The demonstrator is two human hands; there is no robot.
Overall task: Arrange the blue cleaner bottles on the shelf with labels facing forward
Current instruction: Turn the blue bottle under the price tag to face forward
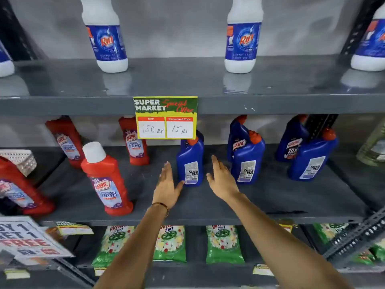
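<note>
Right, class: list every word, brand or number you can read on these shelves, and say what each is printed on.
"SUPER MARKET", "Special Offer", "150 Rs", "75 Rs": price card
"Rin": white bottles
"HARPIC BATHROOM CLEANER": red bottle
"HARPIC", "10X": rear blue bottles
"2in1": green packets
"FREE": tilted sign
Barcode labels on front blue bottles: too small.

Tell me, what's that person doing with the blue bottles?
A person is reaching both hands toward a blue Harpic bottle on the middle shelf. The left hand is open with its thumb at the bottle's base; the right hand is open beside it, not touching. Neither has a grip yet. That bottle shows its back label with the barcode, as do two other front blue bottles, so they need turning.
</note>
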